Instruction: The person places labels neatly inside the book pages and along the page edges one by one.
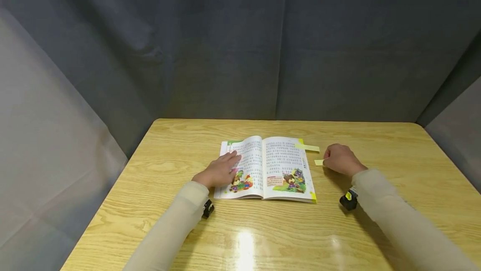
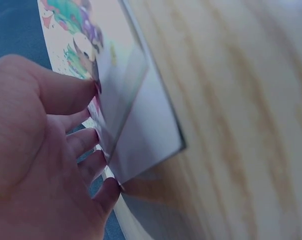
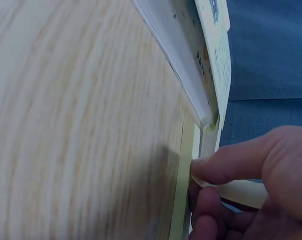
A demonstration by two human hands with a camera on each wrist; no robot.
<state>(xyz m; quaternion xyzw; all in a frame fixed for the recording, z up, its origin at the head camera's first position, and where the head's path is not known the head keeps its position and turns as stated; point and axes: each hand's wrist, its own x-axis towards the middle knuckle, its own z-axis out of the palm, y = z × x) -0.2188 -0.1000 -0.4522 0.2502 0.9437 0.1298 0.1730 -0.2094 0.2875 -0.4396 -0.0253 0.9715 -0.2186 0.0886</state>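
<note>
An open picture book (image 1: 279,156) lies on the wooden table, its pages carrying printed text and colourful cartoon animals. My left hand (image 1: 221,170) rests on the left page with fingers extended; the left wrist view shows its thumb (image 2: 71,92) against the illustrated page, near the lower corner. Just off the book's right edge, my right hand (image 1: 341,160) pinches a pale yellow sticky note strip (image 1: 318,162) between thumb and curled fingers. Another yellow strip (image 1: 312,148) sits across the upper right page and sticks out past its edge. Part of the held strip is hidden by the fingers.
The wood-grain table (image 1: 173,154) extends around the book on all sides. A dark grey curtain (image 1: 225,54) hangs behind its far edge, with a lighter cloth (image 1: 45,137) at the left. Both wrists wear black cameras (image 1: 348,201) below cream sleeves.
</note>
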